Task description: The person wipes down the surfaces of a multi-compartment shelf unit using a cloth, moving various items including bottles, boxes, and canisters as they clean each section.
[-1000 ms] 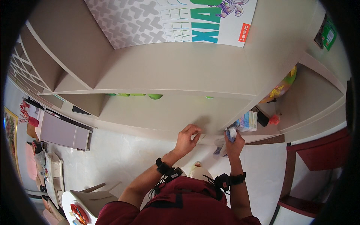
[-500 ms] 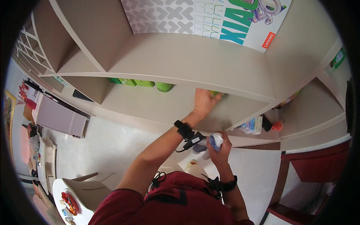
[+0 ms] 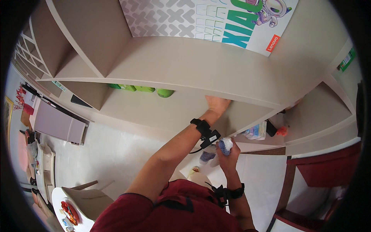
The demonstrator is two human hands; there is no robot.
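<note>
My left hand reaches into the lower shelf compartment; its fingers go out of sight behind the edge of the board above. Whatever they touch is hidden. In front of the same compartment, my right hand is closed around a bunched blue-and-white cloth, which bulges out above the fingers. A grey-blue, fabric-like shape shows below the cloth; I cannot tell whether it is part of it. Green containers stand farther left in the compartment.
A large white printed box stands on the upper shelf. Right of the divider are colourful packs, a black item and a red item. A chair and round white table are at lower left.
My left hand has moved right and deeper, its fingers passing behind the board; the yellow-green thing at its fingers is no longer visible. The right hand, still holding the cloth, has shifted slightly.
</note>
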